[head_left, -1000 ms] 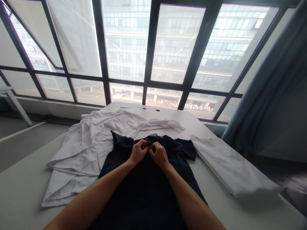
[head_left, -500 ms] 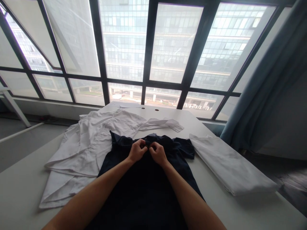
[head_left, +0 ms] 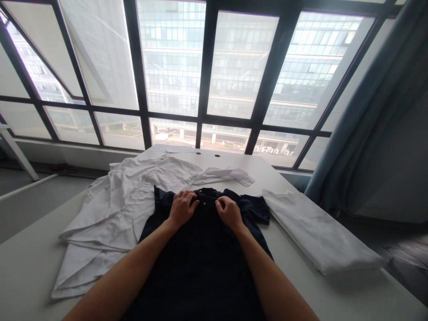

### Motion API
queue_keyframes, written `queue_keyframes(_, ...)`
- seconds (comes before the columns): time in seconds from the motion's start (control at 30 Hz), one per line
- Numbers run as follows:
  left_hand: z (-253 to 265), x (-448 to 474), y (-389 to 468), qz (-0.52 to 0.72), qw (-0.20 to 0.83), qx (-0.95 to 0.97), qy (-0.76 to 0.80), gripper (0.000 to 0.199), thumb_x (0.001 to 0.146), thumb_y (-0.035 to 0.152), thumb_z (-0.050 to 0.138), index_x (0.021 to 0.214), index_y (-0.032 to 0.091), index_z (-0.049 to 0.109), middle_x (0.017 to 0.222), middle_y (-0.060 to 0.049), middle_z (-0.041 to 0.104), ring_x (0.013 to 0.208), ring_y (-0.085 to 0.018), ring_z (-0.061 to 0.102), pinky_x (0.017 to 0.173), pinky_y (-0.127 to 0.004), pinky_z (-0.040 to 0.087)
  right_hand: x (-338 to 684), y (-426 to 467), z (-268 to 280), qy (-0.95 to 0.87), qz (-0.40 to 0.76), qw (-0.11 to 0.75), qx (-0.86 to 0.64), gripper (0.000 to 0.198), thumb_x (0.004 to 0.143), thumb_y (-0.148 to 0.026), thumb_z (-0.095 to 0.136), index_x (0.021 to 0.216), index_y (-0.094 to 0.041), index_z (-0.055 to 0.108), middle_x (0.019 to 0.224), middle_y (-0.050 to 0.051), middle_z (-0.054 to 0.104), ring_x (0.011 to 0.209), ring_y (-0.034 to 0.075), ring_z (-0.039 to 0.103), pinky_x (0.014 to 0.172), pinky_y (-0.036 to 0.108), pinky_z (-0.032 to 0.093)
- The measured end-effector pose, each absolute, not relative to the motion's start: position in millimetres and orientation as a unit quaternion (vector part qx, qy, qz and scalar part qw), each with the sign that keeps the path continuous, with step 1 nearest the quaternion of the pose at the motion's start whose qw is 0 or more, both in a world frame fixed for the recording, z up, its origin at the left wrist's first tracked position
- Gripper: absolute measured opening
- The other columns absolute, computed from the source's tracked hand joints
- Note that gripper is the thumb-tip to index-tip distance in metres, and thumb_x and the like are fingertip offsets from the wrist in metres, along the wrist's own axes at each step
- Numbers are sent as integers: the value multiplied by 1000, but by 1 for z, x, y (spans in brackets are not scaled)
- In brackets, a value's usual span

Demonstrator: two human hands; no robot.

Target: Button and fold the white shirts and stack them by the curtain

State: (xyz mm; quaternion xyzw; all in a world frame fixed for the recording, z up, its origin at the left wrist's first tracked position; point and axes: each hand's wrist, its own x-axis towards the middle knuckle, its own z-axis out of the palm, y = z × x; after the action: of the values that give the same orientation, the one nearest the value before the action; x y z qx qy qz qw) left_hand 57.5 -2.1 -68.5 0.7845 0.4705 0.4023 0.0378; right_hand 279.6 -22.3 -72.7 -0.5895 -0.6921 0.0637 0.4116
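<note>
A dark navy short-sleeved polo shirt [head_left: 207,249] lies front up on the table, its collar away from me. Two small pale buttons show on its placket, near the neck. My left hand [head_left: 182,208] rests on the shirt to the left of the placket, thumb apart from the fingers. On the other side of the buttons, my right hand [head_left: 229,211] has its fingers curled and pinched at the cloth. The fold between its fingertips is too dark to make out clearly.
A rumpled white garment [head_left: 130,191] spreads over the left of the white table [head_left: 354,294]. Folded white cloth [head_left: 321,232] lies on the right. Tall windows stand behind the table, and a blue-grey curtain [head_left: 364,111] hangs at the right.
My hands have moved apart from the middle of the collar, left hand leftward and right hand rightward. The left fingers have loosened, and the buttons between the hands now show.
</note>
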Motion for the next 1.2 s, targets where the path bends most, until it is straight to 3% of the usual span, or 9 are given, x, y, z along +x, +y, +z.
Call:
queue_keyframes(0.13, -58, 18, 30, 346, 38, 753, 558, 34, 97, 25, 38, 115, 19, 67, 121, -12, 69, 119, -27, 58, 105, -41, 37, 340, -5, -69, -623, -2, 373, -688, 27, 89, -24, 48, 100, -17, 72, 110, 12, 70, 99, 24, 66, 87, 31, 47)
queue_keyframes(0.3, -54, -15, 67, 150, 106, 841, 509, 42, 74, 27, 69, 116, 26, 69, 124, -9, 69, 121, -31, 59, 107, -42, 36, 403, 19, -81, -624, 20, 191, -757, 50, 81, -16, 54, 130, -15, 62, 139, 16, 56, 110, 26, 64, 90, 33, 46)
queue_keyframes(0.4, -49, -18, 75, 108, 132, 869, 464, 46, 65, 27, 74, 110, 27, 73, 117, -8, 73, 112, -32, 64, 97, -37, 44, 417, 26, -82, -633, 30, 132, -762, 53, 80, -20, 59, 133, -16, 59, 129, 17, 63, 110, 27, 64, 87, 33, 47)
queue_keyframes(0.5, -41, -17, 76, 113, 163, 866, 460, 36, 58, 22, 73, 93, 29, 78, 97, -5, 77, 97, -30, 69, 86, -33, 48, 420, 25, -76, -640, 45, 108, -759, 34, 77, -22, 62, 110, -20, 72, 105, 13, 73, 97, 27, 68, 79, 32, 47)
queue_keyframes(0.63, -24, -28, 73, 173, 167, 844, 479, 23, 58, 25, 69, 81, 26, 76, 84, -3, 76, 87, -27, 69, 79, -30, 48, 427, 15, -57, -650, 4, 124, -749, 18, 75, -26, 62, 87, -20, 73, 99, 12, 72, 94, 26, 66, 76, 31, 46)
queue_keyframes(0.8, 2, -53, 71, 237, 101, 819, 513, 20, 76, 37, 56, 81, 24, 69, 83, -4, 73, 83, -25, 67, 77, -31, 47, 443, -2, -26, -660, -122, 246, -699, 11, 70, -29, 65, 77, -21, 66, 106, 8, 70, 108, 28, 60, 102, 43, 35)
queue_keyframes(0.9, 10, -61, 74, 269, 60, 808, 521, 22, 81, 38, 50, 82, 23, 66, 81, -5, 72, 81, -26, 67, 77, -33, 47, 452, -8, -11, -658, -94, 281, -692, 12, 71, -32, 63, 70, -21, 59, 85, 5, 71, 88, 24, 64, 98, 43, 38)
queue_keyframes(1.03, 10, -59, 78, 325, 60, 777, 535, 29, 87, 43, 43, 90, 22, 63, 84, -6, 71, 84, -26, 67, 79, -34, 49, 464, -12, -1, -657, -31, 291, -695, 15, 71, -31, 61, 80, -20, 65, 73, 3, 68, 69, 20, 61, 70, 31, 45)
queue_keyframes(1.2, -7, -47, 73, 261, 126, 835, 468, 47, 88, 56, 45, 109, 18, 63, 105, -11, 70, 97, -27, 66, 86, -35, 50, 472, -14, -4, -661, 44, 216, -718, 31, 71, -29, 68, 99, -17, 71, 92, 9, 74, 84, 23, 67, 75, 29, 46)
